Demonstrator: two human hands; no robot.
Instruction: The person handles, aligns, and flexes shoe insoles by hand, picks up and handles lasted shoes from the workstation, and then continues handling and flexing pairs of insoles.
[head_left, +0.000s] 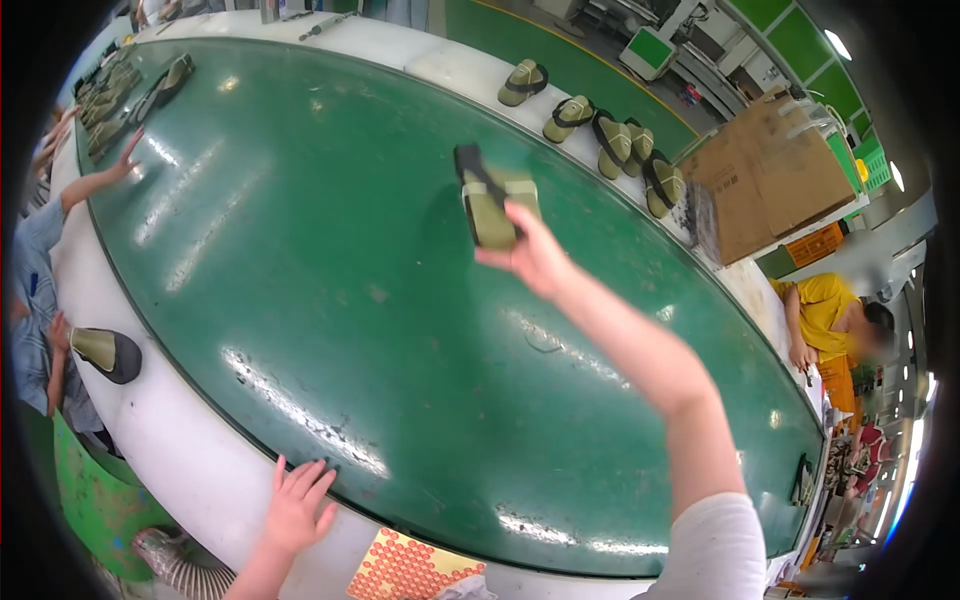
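Note:
My right hand (538, 258) reaches out over the green belt surface, thumb and fingers closed on olive-and-black sandals (492, 218). Motion blurs them; they look like two held together, but I cannot be sure. Beneath them is the green surface (400, 330), with a shadow on it. My left hand (293, 508) lies with fingers spread at the near white rim (190, 440), fingertips by the edge of the green surface. It holds nothing. Near it, to the right, lies a sheet with orange-red round stickers (405, 568).
Several olive sandals (570, 115) line the far white ledge beside a cardboard box (765, 180). More sandals (110, 100) are at the far left, near a co-worker's hand (125, 160). Another sandal (105, 352) sits on the left rim. A person in yellow (825, 310) is at right.

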